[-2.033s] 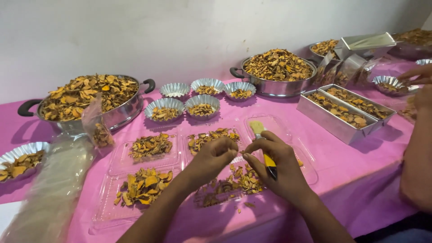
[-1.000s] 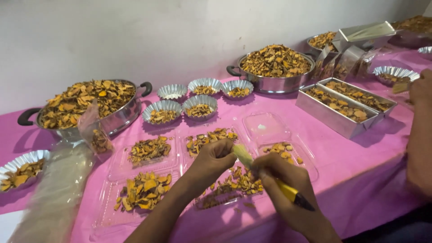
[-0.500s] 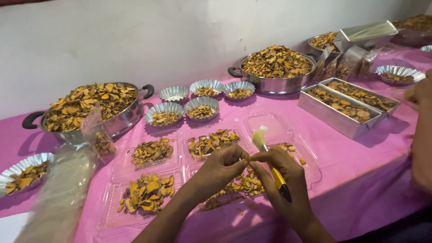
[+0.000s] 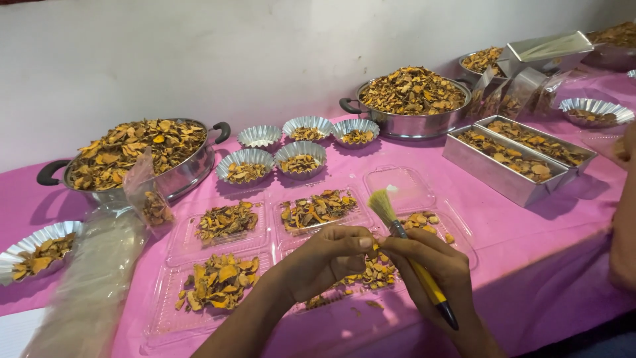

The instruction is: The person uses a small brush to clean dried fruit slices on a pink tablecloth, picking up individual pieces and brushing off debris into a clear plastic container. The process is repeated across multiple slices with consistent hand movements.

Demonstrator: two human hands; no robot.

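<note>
My right hand grips a yellow-handled brush with pale green bristles pointing up and away. My left hand pinches a small dried orange chip right beside the brush, fingertips meeting those of the right. Both hands hover over a clear plastic tray that holds dried orange-yellow slices. Two more clear trays of slices lie to the left.
A steel pot of slices stands back left, another pot back centre. Fluted foil cups sit between them. Two steel loaf tins lie right. A stack of clear bags lies at left. Another person's arm is at the right edge.
The brush swung from lying low and pointing right to bristles up between my hands. My hands drew together over the front tray.
</note>
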